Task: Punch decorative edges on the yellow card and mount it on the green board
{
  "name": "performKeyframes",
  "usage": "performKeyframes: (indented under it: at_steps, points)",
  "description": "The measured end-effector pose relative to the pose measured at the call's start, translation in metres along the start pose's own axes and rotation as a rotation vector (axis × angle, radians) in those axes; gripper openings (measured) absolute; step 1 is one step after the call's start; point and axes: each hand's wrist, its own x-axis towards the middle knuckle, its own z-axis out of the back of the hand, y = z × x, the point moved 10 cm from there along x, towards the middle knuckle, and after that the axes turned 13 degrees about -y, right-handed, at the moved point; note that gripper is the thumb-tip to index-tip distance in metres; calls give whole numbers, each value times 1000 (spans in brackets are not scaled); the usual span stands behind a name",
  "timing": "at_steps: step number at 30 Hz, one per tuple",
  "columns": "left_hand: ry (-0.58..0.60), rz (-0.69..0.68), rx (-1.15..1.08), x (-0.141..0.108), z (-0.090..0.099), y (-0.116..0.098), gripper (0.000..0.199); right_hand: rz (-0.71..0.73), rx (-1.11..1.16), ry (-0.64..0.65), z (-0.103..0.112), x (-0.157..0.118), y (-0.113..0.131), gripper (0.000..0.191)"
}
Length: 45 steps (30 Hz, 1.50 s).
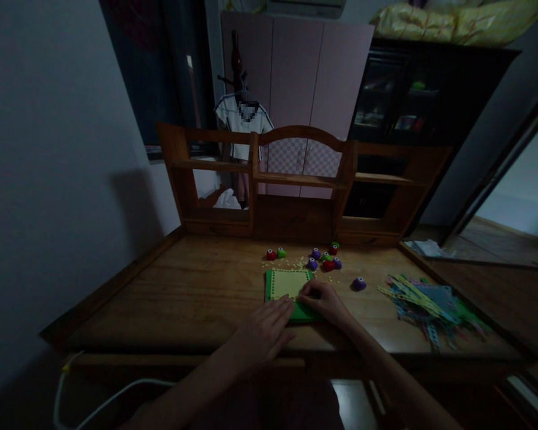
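A pale yellow sheet point(290, 283) with punched holes along its edges lies on a green pad or stack of sheets point(305, 312). My left hand point(265, 327) rests with its fingers stretched out over the lower edge of the yellow sheet. At that sheet's lower right corner, my right hand point(323, 300) has thumb and forefinger pinched together on the edge. The fingers partly hide what they grip. Small yellow bits point(296, 263) are scattered just beyond the sheet.
Several small round red, green and purple pieces with white eye-like spots stand behind the sheet; one purple piece point(359, 283) sits apart. On the right lies a heap of coloured perforated strips point(430, 304). A wooden shelf point(296, 179) rises along the desk's back edge.
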Motion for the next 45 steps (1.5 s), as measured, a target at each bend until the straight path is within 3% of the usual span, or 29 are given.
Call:
performKeyframes:
  at_steps: [6, 11, 18, 25, 37, 41, 43, 45]
  points:
    - [-21, 29, 79, -10, -22, 7, 51, -27, -6, -4, -1, 0, -5, 20]
    - [-44, 10, 90, -7, -18, 4, 50, -22, -13, -16, -1, 0, -5, 19]
    - [21, 72, 55, -5, -20, 8, 51, -50, -5, -22, 3, 0, -5, 19]
    - [49, 90, -7, -2, -19, 12, 51, -1, 8, 8, 10, 2, 10, 16]
    - [41, 95, -60, 3, -11, 10, 49, 43, -28, 8, 9, 1, 12, 16]
    - [42, 85, -53, 3, -12, 9, 49, 127, -144, -55, 17, -4, 32, 15]
    - [38, 89, -56, 3, -11, 8, 48, 252, -256, -103, 21, -14, 57, 23]
    - [32, 100, -63, 4, -10, 8, 45, 391, -384, -60, 13, -29, 83, 30]
